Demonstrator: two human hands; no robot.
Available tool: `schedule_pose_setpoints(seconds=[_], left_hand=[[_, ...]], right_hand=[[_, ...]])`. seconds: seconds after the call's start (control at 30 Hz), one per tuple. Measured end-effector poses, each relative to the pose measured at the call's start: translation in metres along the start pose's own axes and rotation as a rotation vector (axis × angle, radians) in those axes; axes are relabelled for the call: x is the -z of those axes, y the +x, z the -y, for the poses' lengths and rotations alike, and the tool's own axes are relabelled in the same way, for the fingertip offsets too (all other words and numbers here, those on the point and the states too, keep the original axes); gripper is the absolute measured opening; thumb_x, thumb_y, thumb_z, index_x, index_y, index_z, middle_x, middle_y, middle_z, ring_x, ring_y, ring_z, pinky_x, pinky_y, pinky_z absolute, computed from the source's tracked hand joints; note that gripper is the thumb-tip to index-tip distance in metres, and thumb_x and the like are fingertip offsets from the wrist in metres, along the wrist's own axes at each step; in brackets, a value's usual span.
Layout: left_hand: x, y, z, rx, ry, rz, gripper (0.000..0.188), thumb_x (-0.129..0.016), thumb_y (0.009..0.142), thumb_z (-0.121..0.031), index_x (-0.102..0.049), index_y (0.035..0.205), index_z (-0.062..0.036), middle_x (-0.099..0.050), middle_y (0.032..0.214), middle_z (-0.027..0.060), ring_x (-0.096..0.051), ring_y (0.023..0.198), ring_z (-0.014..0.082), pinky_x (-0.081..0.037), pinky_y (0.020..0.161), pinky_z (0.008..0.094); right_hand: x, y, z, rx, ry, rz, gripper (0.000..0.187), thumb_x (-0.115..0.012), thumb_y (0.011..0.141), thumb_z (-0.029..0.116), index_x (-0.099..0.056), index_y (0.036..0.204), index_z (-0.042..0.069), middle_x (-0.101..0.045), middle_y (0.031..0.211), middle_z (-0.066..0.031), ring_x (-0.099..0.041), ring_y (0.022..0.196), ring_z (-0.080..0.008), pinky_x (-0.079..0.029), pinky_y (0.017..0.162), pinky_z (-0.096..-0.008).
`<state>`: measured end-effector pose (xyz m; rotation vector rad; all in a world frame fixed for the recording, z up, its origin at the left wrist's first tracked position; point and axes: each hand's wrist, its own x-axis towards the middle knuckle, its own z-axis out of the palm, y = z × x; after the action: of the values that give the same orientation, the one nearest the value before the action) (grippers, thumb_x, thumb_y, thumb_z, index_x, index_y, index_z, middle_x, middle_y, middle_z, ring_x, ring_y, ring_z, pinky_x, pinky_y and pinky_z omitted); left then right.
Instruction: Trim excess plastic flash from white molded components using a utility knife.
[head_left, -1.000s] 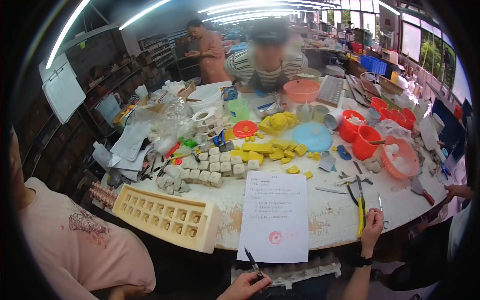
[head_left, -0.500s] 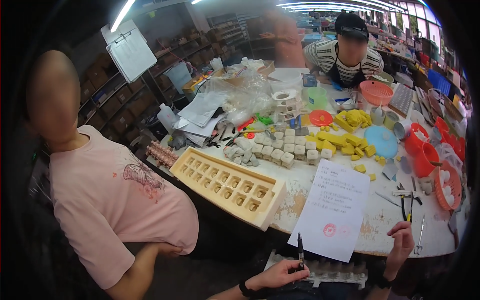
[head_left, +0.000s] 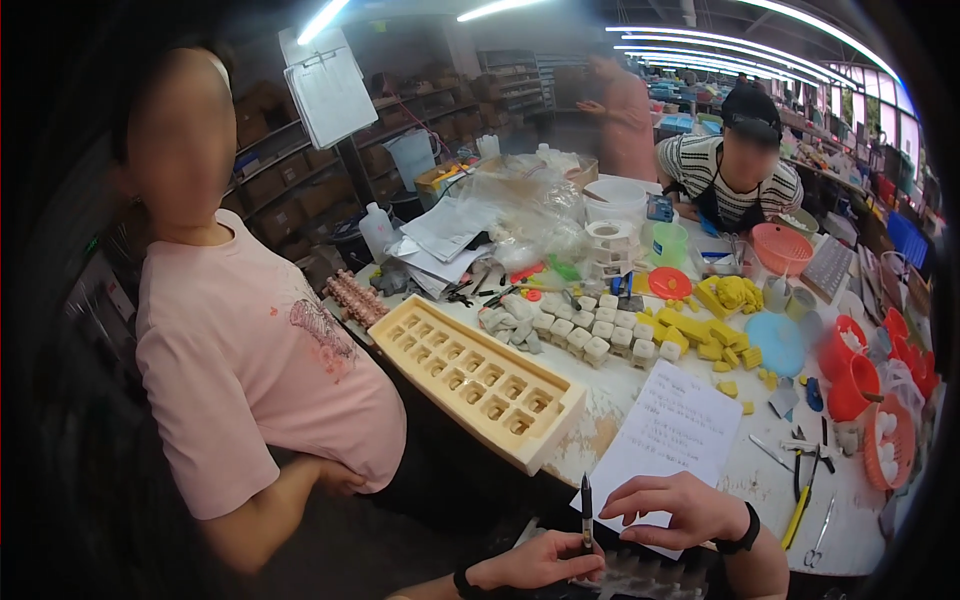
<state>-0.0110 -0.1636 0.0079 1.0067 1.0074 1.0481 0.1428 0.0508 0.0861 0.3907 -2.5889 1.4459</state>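
Note:
Near the lower edge, my left hand (head_left: 535, 562) grips a black pen (head_left: 586, 505), held upright with its tip end pointing up. My right hand (head_left: 675, 508) is just to the right of the pen, fingers loosely bent and apart, holding nothing. It hovers over the lower part of a white sheet of paper (head_left: 690, 415) with handwriting, covering a red stamp area. Below my hands, a pale ridged piece (head_left: 655, 580) is partly hidden. Left of the paper lies a long cream mould tray (head_left: 560, 425) with two rows of square cavities.
Pale blocks (head_left: 595, 345), yellow clay lumps (head_left: 715, 340) and a blue disc (head_left: 775, 343) lie behind the paper. Yellow-handled pliers (head_left: 798, 515) and red baskets (head_left: 888, 450) are at right. One person (head_left: 270, 370) stands at left; another (head_left: 735, 165) leans over the far side.
My right hand has moved left from the table's right side to over the paper, close to the pen. The view has shifted, so the scene sits further right and lower.

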Motion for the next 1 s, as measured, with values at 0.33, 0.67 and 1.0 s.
schedule_pose_setpoints(seconds=[0.33,0.67,1.0], left_hand=[[-0.007,0.007,0.002,0.001,-0.033,-0.013,0.033,-0.061,0.102,-0.029,-0.060,0.122,-0.0023,-0.066,0.103,0.0013,-0.059,0.097,0.0078,-0.048,0.088,0.0239],[-0.008,0.013,-0.010,-0.038,-0.017,-0.170,0.041,-0.064,0.100,-0.024,-0.057,0.134,-0.0030,-0.067,0.109,0.0035,-0.061,0.098,0.0086,-0.049,0.089,0.0245],[0.037,0.045,0.031,0.027,0.604,-0.836,0.041,-0.072,0.093,-0.024,-0.061,0.122,0.0024,-0.067,0.091,0.0046,-0.061,0.079,0.0094,-0.052,0.074,0.0252]], right_hand=[[0.008,0.017,0.033,0.136,-0.319,0.279,0.055,-0.066,0.085,0.008,-0.054,0.138,0.018,-0.062,0.097,-0.0055,-0.066,0.078,-0.0275,-0.054,0.065,-0.0367],[0.048,-0.014,0.035,0.093,-0.571,-0.132,0.033,-0.070,0.078,0.007,-0.066,0.109,0.016,-0.068,0.077,0.0002,-0.068,0.071,-0.0217,-0.052,0.062,-0.0337],[0.080,-0.069,0.055,0.075,-0.496,-0.876,0.029,-0.073,0.068,-0.012,-0.061,0.089,0.005,-0.075,0.084,-0.0089,-0.075,0.077,-0.0193,-0.056,0.064,-0.0282]])
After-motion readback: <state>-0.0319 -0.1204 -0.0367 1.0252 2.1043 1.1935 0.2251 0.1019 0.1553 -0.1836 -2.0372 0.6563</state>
